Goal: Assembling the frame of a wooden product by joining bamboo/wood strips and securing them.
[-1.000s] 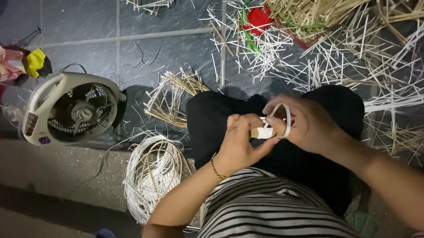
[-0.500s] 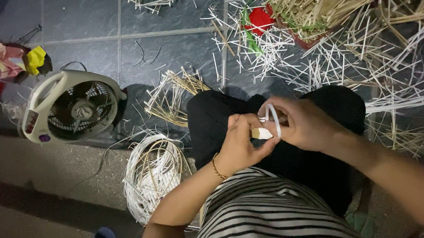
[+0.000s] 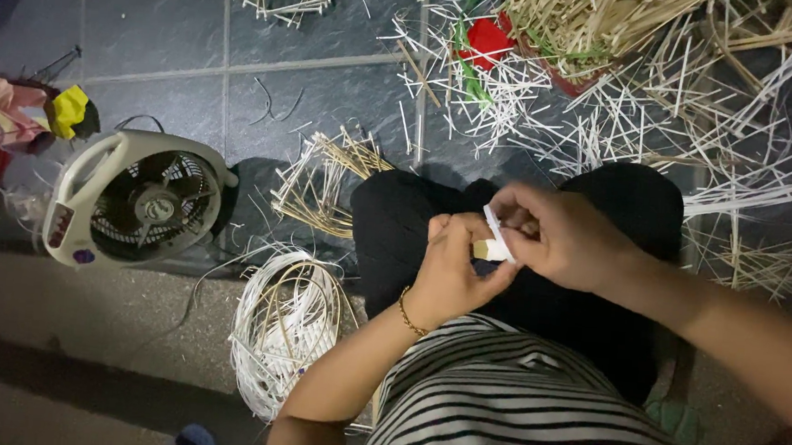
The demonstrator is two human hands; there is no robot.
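White strip [image 3: 496,228], thin and flat, held between both hands above the lap, over black trousers [image 3: 414,224]. Left hand [image 3: 453,273]: fingers curled together, thumb and fingertips pinched on a small pale bundle end [image 3: 484,250] where the strip meets it; a gold bracelet [image 3: 408,313] sits on the wrist. Right hand [image 3: 567,236]: fingers closed together on the upper part of the strip, touching the left hand at the fingertips. Striped shirt [image 3: 531,418], black and white, fills the lower middle of the view. Coil of white and tan strips [image 3: 282,331] lies on the floor just beside the left forearm. Small loose bundle of tan sticks [image 3: 324,185] lies beside the left knee. White table fan [image 3: 137,200] lies face up on the floor, well apart to the left. Scattered cut white and tan sticks [image 3: 626,118] cover the dark tiled floor [image 3: 149,38] beyond the knees, with a red object [image 3: 489,39] among them. Yellow and pink items [image 3: 27,113] rest at the far left edge, too blurred to identify.
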